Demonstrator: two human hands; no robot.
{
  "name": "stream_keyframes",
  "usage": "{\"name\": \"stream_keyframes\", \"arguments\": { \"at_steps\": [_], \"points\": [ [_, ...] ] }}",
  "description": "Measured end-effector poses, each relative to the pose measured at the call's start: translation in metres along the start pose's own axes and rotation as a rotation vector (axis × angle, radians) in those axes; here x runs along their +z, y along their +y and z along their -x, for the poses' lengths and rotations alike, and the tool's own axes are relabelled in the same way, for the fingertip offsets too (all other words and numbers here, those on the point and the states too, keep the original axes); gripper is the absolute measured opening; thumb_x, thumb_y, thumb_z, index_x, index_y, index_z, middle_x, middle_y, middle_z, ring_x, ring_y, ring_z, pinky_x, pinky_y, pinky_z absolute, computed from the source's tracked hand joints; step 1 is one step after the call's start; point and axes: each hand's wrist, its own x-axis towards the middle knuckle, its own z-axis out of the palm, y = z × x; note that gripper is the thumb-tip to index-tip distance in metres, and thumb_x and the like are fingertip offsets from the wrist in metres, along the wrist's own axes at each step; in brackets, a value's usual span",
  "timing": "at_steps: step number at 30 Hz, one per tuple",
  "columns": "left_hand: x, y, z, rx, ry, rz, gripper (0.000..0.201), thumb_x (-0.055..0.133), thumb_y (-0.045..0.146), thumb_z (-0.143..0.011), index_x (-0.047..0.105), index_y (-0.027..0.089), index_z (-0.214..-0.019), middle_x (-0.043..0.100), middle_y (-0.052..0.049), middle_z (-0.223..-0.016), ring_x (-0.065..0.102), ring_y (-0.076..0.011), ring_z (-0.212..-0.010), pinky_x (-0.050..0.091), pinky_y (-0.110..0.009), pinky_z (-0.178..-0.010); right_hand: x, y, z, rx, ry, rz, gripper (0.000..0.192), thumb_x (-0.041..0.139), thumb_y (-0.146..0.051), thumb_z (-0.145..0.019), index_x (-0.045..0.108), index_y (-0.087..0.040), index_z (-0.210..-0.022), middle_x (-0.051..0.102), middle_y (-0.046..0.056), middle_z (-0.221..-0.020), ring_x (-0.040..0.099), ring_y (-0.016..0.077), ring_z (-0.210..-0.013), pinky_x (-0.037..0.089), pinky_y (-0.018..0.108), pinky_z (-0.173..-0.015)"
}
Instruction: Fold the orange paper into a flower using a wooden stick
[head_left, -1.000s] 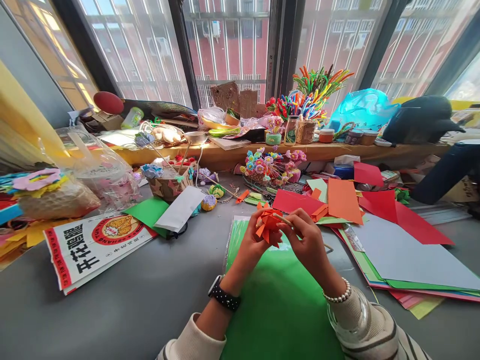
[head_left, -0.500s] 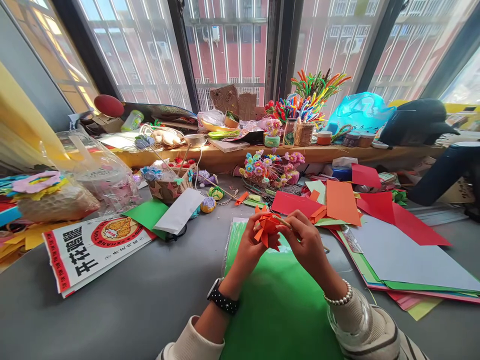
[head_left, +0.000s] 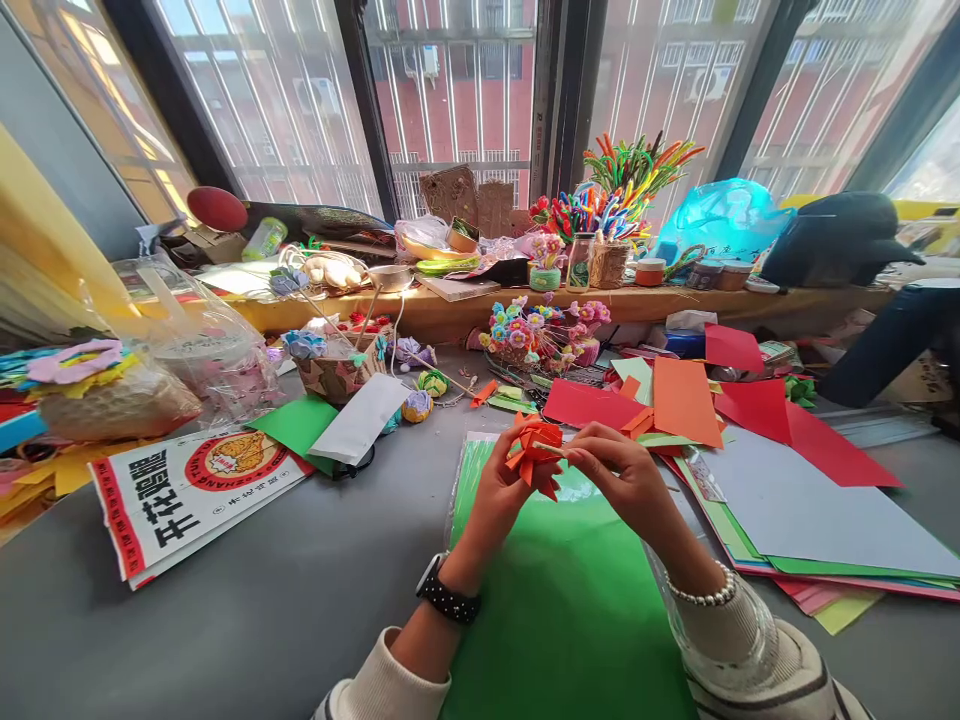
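Both hands pinch an orange paper flower [head_left: 534,447] over a cluttered grey table [head_left: 300,590] by windows [head_left: 450,90].

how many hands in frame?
2. Left hand holds the orange paper flower; right hand grips a thin stick at it. No others visible.

Grey table [head_left: 262,600] cluttered: printed bag [head_left: 180,490] at left, green sheet [head_left: 555,610] at centre, stacked coloured paper [head_left: 787,500] at right. Small paper-flower basket [head_left: 544,335] near the wooden sill [head_left: 450,305]. Pipe-cleaner bunch [head_left: 622,190] and blue plastic bag [head_left: 724,220] on the sill.
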Motion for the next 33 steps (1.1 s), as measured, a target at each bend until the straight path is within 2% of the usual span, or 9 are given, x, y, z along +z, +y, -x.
{"name": "stream_keyframes", "arguments": {
  "at_steps": [6,10,20,24,28,33],
  "points": [
    [0.000,-0.001,0.001,0.006,-0.005,-0.015,0.047,0.066,0.027,-0.067,0.045,0.019,-0.108,0.061,0.001,-0.069,0.057,-0.0098,-0.053,0.047,-0.022,-0.051,0.001,0.002,0.000,0.026,-0.002,-0.023,0.014,0.057,-0.029,-0.077,0.066,-0.019,-0.079,0.056,0.003,-0.074,0.053,0.0139,-0.068,0.041,0.024,-0.054],
    [0.001,-0.001,0.001,0.016,-0.017,-0.027,0.048,0.067,0.026,-0.066,0.045,0.019,-0.108,0.060,0.002,-0.069,0.056,-0.0089,-0.052,0.045,-0.020,-0.049,0.005,0.003,0.000,0.025,0.030,-0.036,0.011,0.060,-0.028,-0.075,0.064,-0.018,-0.074,0.056,0.002,-0.072,0.053,0.0129,-0.067,0.042,0.022,-0.053],
    [0.001,-0.001,0.001,0.019,-0.023,-0.005,0.046,0.066,0.027,-0.066,0.045,0.019,-0.106,0.060,0.001,-0.074,0.055,-0.0086,-0.052,0.044,-0.021,-0.050,0.015,0.000,0.005,-0.116,0.192,0.102,0.004,0.059,-0.020,-0.076,0.063,-0.019,-0.076,0.056,0.002,-0.072,0.055,0.0131,-0.069,0.047,0.023,-0.057],
    [0.002,-0.001,0.002,0.002,-0.034,0.050,0.051,0.067,0.028,-0.065,0.044,0.020,-0.110,0.060,-0.001,-0.079,0.056,-0.0097,-0.055,0.044,-0.023,-0.054,0.019,0.002,0.006,-0.159,0.244,0.138,0.003,0.059,-0.019,-0.075,0.062,-0.019,-0.075,0.054,0.001,-0.070,0.054,0.0122,-0.067,0.048,0.023,-0.057],
    [0.004,0.001,0.003,-0.006,-0.084,0.092,0.060,0.069,0.029,-0.063,0.040,0.020,-0.115,0.060,-0.002,-0.081,0.057,-0.0122,-0.059,0.043,-0.024,-0.055,0.022,0.004,0.007,-0.192,0.259,0.177,0.004,0.057,-0.018,-0.077,0.061,-0.019,-0.074,0.053,0.001,-0.070,0.053,0.0116,-0.064,0.047,0.023,-0.054],
    [0.003,0.004,0.004,-0.046,-0.057,0.150,0.052,0.061,0.041,-0.068,0.042,0.017,-0.110,0.059,-0.002,-0.074,0.057,-0.0119,-0.057,0.043,-0.024,-0.056,0.027,0.007,0.008,-0.254,0.250,0.262,0.005,0.056,-0.017,-0.078,0.059,-0.019,-0.074,0.052,0.001,-0.073,0.052,0.0110,-0.065,0.044,0.022,-0.054]
  ]
}}
